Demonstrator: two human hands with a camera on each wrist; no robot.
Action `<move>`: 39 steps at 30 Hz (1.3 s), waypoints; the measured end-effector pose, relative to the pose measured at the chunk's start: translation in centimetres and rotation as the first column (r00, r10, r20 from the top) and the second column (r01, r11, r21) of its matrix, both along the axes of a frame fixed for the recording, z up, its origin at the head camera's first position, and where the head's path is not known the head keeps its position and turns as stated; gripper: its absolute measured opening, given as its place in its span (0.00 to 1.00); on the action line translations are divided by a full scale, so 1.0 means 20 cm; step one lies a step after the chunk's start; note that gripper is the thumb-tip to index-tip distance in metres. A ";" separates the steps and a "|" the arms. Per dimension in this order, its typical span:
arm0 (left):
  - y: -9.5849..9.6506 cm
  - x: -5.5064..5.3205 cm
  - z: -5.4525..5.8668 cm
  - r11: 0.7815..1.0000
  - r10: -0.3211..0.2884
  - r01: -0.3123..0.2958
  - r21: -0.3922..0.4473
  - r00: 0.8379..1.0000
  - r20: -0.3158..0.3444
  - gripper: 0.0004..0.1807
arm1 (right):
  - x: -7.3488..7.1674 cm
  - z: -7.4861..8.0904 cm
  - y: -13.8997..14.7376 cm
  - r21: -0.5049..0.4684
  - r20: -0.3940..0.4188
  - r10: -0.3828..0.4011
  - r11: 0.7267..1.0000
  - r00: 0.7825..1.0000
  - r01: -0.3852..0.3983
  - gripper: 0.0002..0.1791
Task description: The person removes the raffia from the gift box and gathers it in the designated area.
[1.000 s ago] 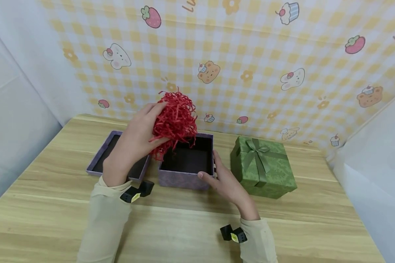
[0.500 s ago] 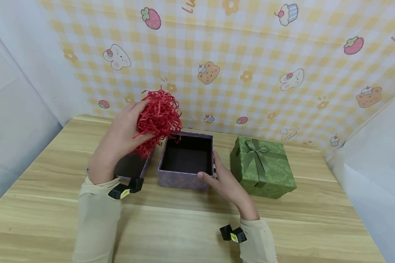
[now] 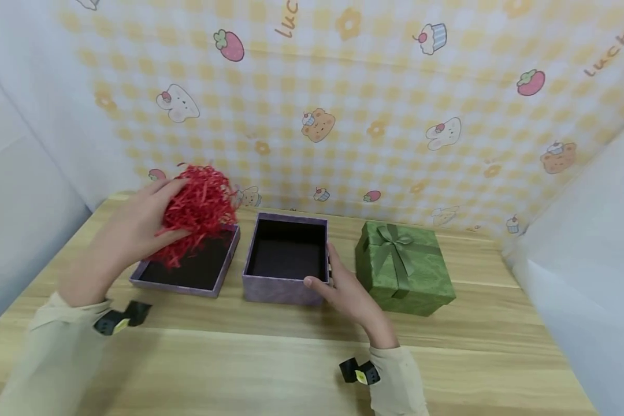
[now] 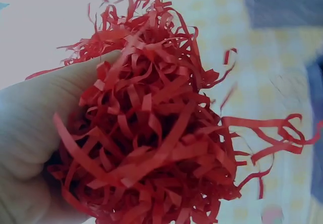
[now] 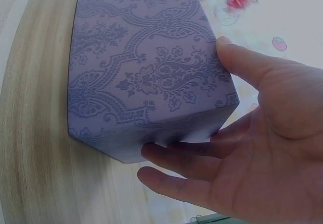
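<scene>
My left hand [image 3: 156, 222] grips a loose bundle of red crinkle paper shreds [image 3: 200, 202] above the purple box lid [image 3: 215, 283], which lies inside-up on the table at the left. In the left wrist view, the crinkle paper [image 4: 151, 118] fills the fingers' grasp and strands stick out. A patterned purple gift box [image 3: 281, 290] stands uncovered to the right of the lid; its dark inside shows no contents. My right hand [image 3: 348, 292] holds this box at its front right corner, thumb at the front rim and fingers along the right side [image 5: 176, 156].
A green gift box [image 3: 416, 271] with a ribbon bow stands right of the purple box, close to my right hand. Behind the wooden table [image 3: 270, 358] hangs a yellow checked cloth [image 3: 395, 86]. White panels flank both sides.
My left hand has carried the crinkle paper leftward, from over the purple box to over the lid. The right hand stays at the box corner. The head view has shifted slightly.
</scene>
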State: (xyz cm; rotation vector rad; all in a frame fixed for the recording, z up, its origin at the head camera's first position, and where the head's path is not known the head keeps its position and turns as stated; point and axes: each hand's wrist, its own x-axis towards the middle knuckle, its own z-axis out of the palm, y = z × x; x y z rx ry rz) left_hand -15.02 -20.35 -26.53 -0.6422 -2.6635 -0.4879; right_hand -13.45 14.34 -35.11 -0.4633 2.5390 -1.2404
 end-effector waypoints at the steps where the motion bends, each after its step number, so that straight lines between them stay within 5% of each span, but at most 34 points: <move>1: -0.03 0.01 -0.01 1.000 0.018 -0.018 -0.020 1.000 0.001 0.45 | 0.00 0.00 0.00 0.002 0.005 -0.001 1.000 1.000 0.001 0.52; 7: -0.16 0.05 -0.06 0.996 0.049 -0.051 -0.072 0.998 -0.030 0.46 | 0.00 0.01 -0.01 0.004 0.012 -0.018 1.000 1.000 0.018 0.51; 15: -0.21 0.06 -0.10 0.997 0.028 -0.035 -0.072 0.996 -0.089 0.44 | -0.01 0.00 -0.01 -0.006 0.007 -0.016 1.000 1.000 0.017 0.52; 25: -0.32 0.11 -0.14 0.992 0.102 -0.104 -0.065 0.994 -0.039 0.46 | 0.00 0.02 -0.03 0.005 0.006 -0.012 1.000 1.000 0.012 0.51; 33: -0.36 0.19 -0.19 0.990 0.095 -0.101 -0.097 0.993 -0.065 0.49 | 0.00 0.02 -0.03 0.006 -0.010 -0.014 1.000 1.000 0.014 0.52; 39: -0.33 0.27 -0.22 0.994 0.025 -0.036 -0.105 0.994 -0.102 0.48 | 0.02 0.01 -0.01 -0.001 0.004 -0.011 1.000 1.000 0.011 0.51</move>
